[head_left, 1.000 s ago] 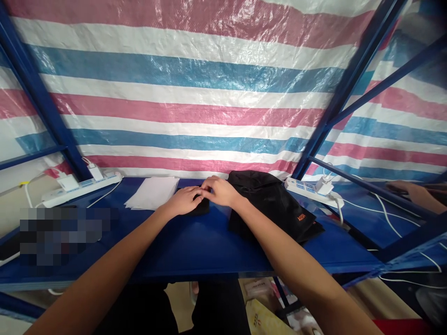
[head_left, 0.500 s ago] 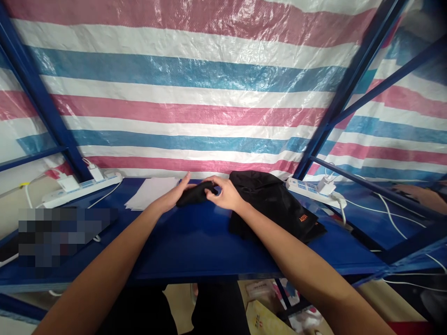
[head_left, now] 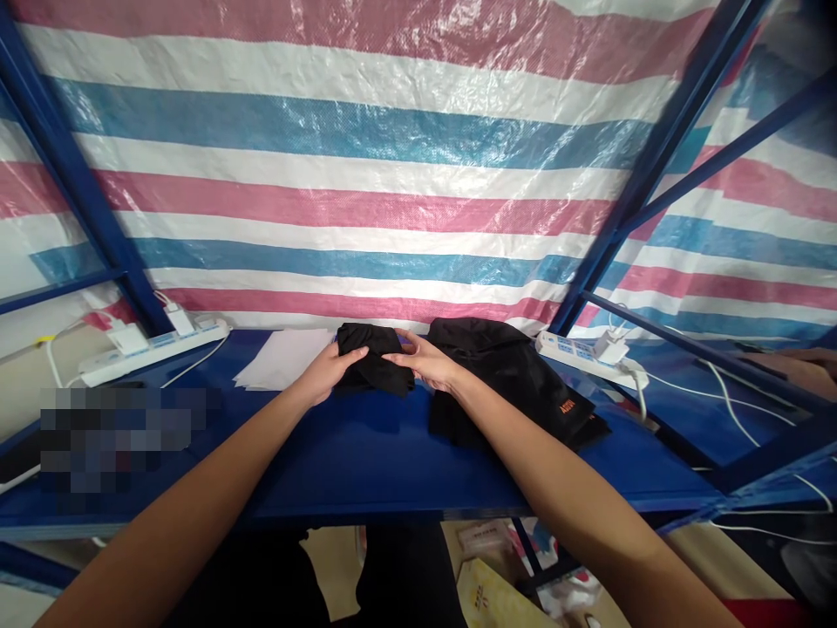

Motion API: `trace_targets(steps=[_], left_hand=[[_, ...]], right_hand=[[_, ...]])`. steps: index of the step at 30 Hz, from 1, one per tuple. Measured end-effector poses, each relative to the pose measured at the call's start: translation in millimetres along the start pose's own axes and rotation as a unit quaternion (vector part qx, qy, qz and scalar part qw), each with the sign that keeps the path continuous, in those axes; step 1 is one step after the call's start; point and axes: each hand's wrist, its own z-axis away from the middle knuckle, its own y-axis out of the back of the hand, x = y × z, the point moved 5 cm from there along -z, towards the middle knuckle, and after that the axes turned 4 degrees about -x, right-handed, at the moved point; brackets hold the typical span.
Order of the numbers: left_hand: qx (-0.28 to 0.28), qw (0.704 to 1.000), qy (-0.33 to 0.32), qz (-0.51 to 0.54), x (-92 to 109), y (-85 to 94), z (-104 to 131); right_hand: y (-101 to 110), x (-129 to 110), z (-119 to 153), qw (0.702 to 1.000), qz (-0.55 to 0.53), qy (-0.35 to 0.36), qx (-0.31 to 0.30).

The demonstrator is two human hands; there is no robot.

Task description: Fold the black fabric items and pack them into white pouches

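Note:
A small bundle of black cloth (head_left: 371, 359) is between my two hands above the blue table (head_left: 366, 462). My left hand (head_left: 327, 371) grips its left side, the thumb lying on top. On the right side, my right hand (head_left: 425, 359) pinches the cloth between thumb and fingers. Just to the right lies a larger heap of black fabric (head_left: 497, 375) with orange lettering on one corner. White paper sheets (head_left: 278, 359) rest to the left, beside my left hand.
White power strips with plugged-in chargers stand at the left (head_left: 157, 349) and right (head_left: 592, 358). Blue metal posts (head_left: 628, 192) frame the table, with a striped plastic sheet (head_left: 366, 209) behind. Cables hang at the right. A yellow bag (head_left: 490, 597) sits below the table.
The black cloth has gone from a narrow roll to a wider, looser bundle. My left hand has turned from flat against it to gripping it, thumb on top.

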Motion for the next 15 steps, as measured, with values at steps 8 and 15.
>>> trace_targets(steps=[8,15], left_hand=[[-0.069,0.992,0.083,0.059,-3,-12.1,11],[-0.02,0.991,0.081,0.104,-13,-8.2,4]], right_hand=[[10,11,-9,0.972,0.204,0.02,0.118],[-19,-51,30,0.822,0.451,0.341,0.071]])
